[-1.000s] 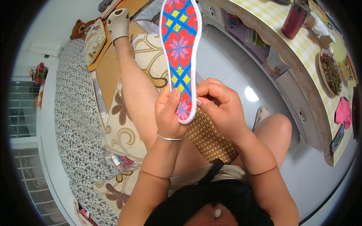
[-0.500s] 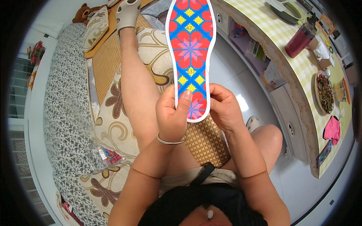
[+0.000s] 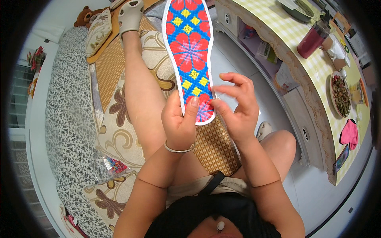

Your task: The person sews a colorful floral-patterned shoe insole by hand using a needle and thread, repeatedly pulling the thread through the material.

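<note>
A cross-stitched shoe insole [image 3: 191, 53] is held up in front of me, with red and pink flowers, yellow diamonds, a blue ground and a white border. Its top end runs out of view. My left hand [image 3: 177, 123] grips the lower left side, thumb across the stitched face and fingers hidden behind. Just right of the insole's lower edge is my right hand [image 3: 241, 109], its fingers apart and slightly blurred. The right thumb tip lies at or very close to the border; whether it touches I cannot tell.
A clear bag with colourful contents [image 3: 115, 166] lies on the patterned sofa cover [image 3: 125, 139] at left. On the right, a checked tablecloth [image 3: 317, 75] bears a dark red bottle [image 3: 313, 39], a plate of food [image 3: 340, 95], a pink cloth [image 3: 349, 133] and a phone [image 3: 341, 159].
The insole has shifted left and tilted a little, still in my left hand. My right hand has let go of its right edge and spread its fingers.
</note>
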A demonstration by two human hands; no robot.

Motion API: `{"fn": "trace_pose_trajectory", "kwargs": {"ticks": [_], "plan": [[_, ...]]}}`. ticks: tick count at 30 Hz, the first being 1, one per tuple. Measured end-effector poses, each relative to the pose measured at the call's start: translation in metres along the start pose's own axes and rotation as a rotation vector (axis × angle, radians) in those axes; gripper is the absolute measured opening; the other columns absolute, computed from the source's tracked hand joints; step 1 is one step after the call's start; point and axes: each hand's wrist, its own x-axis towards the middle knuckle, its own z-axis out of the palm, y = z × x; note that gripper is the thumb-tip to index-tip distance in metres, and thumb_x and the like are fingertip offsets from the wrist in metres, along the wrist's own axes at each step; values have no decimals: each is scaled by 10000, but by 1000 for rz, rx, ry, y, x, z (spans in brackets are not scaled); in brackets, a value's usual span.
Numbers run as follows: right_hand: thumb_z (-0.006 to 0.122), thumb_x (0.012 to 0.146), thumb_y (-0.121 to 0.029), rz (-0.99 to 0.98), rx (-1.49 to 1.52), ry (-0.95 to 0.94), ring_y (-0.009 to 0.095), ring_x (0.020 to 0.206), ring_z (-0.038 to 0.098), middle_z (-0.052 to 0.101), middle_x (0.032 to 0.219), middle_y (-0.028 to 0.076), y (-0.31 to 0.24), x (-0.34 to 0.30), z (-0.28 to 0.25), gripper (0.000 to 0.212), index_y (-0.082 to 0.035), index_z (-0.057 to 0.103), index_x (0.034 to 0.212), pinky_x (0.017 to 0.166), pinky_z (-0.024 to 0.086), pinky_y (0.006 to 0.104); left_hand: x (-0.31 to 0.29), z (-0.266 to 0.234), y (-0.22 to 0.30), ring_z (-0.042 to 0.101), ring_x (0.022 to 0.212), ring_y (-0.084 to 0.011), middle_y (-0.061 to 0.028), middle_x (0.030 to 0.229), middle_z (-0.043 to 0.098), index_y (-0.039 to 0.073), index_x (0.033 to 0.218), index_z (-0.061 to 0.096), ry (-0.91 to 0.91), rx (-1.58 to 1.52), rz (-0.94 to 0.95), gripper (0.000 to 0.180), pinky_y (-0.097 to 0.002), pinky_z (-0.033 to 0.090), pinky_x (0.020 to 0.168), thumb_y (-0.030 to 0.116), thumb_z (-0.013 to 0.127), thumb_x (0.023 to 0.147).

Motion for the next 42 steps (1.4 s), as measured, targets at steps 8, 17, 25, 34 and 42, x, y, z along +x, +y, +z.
{"fn": "trace_pose_trajectory", "kwargs": {"ticks": [8,17,25,34,42], "plan": [[520,930,-28,293,952,73,217,775,630,644,932,166,-31,-7,-14,70,-4,547,990,730,537,338,0,-2,-8,552,774,-67,-56,883,629,-32,979,561,44,263,151,114,-215,460,706,75,536,949],[595,864,37,198,130,151,76,688,529,611,849,42,-40,1,-28,161,-5,634,1014,614,437,218,0,-2,-4,537,762,-52,-41,893,628,-26,988,561,79,255,155,107,-204,452,692,71,537,949],[683,683,-17,-212,-378,-34,240,604,524,517,668,59,-16,-4,-1,161,-56,636,832,512,433,348,0,-5,-2,574,901,-94,-76,1044,615,-50,1150,516,32,159,123,216,-242,469,818,37,491,954],[683,643,66,-228,-409,-71,235,582,534,583,684,66,-22,-3,-3,231,-38,637,845,513,421,329,0,-5,-1,565,789,-72,-59,919,630,-35,1032,548,60,264,203,134,-227,468,700,68,529,947],[649,615,-37,-279,-478,-86,229,584,503,486,655,45,-19,-7,0,202,-57,615,814,484,416,335,-6,-5,5,606,592,-265,-133,718,625,-6,920,586,-21,902,453,137,-328,470,543,128,601,896]]}}
